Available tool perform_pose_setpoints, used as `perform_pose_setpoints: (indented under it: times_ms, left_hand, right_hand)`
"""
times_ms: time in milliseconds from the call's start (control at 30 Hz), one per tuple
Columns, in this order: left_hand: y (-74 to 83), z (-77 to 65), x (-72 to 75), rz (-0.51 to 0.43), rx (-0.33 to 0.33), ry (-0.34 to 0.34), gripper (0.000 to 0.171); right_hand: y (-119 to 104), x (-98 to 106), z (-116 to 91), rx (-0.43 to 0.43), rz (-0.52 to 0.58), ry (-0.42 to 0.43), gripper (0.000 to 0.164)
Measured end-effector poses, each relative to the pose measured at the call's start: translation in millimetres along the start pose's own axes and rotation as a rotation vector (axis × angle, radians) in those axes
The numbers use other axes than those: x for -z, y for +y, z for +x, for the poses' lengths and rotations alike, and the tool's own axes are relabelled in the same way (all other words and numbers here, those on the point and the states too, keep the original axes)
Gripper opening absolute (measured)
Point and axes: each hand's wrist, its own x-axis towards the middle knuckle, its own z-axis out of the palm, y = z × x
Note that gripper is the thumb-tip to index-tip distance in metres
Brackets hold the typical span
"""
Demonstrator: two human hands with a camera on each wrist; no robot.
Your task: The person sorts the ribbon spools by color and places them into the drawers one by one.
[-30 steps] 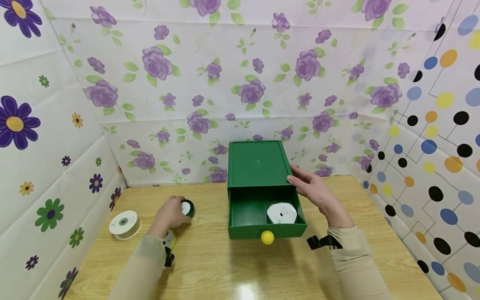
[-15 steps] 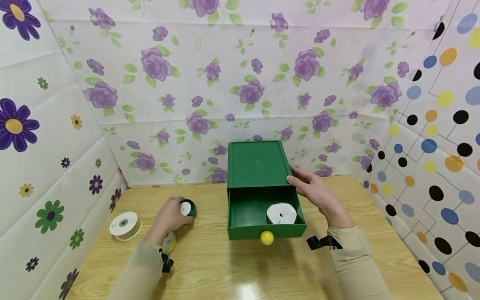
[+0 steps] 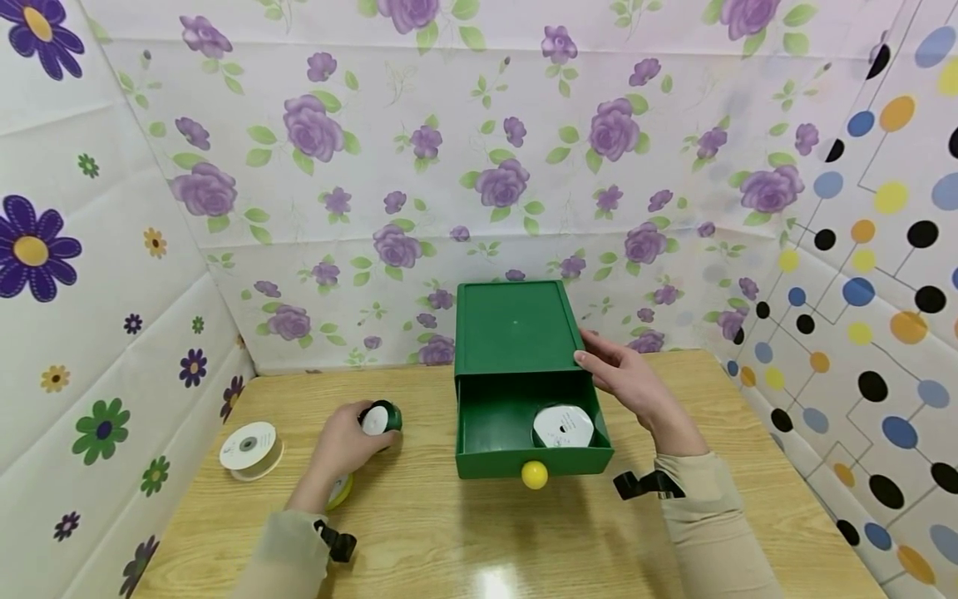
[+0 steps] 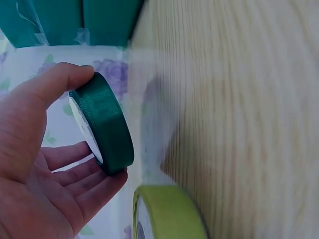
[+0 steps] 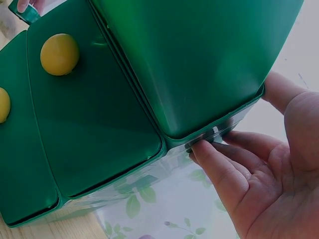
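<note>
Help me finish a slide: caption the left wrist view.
A left hand grips a green ribbon roll between thumb and fingers, with a yellow-green roll nearby.

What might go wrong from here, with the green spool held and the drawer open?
The left grip holds the green spool by its rim, so it might slip and roll. The yellow-green spool is close by and could get bumped. The drawer juts forward, so pressing on it might tip the cabinet, though the right grip touches its side.
</note>
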Motion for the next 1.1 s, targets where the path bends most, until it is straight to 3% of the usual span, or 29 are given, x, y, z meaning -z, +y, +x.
perform_pose_setpoints:
  times_ms: [333, 533, 1100]
  left_hand:
    - [17.3, -12.2, -6.6, -0.069, 0.016, 0.028, 0.081]
    - [31.5, -19.5, -5.1, -0.089, -0.023, 0.052, 0.08]
    - [85.0, -36.0, 20.6, -0.225, -0.089, 0.104, 0.08]
  right_hand:
    - [0.9, 0.1, -1.0, -0.006, -0.002, -0.005, 0.079]
    - [0.5, 0.2, -1.2, -0.009, 0.009, -0.007, 0.079]
    - [-1.2, -0.5, -0.5, -0.002, 0.006, -0.003, 0.078]
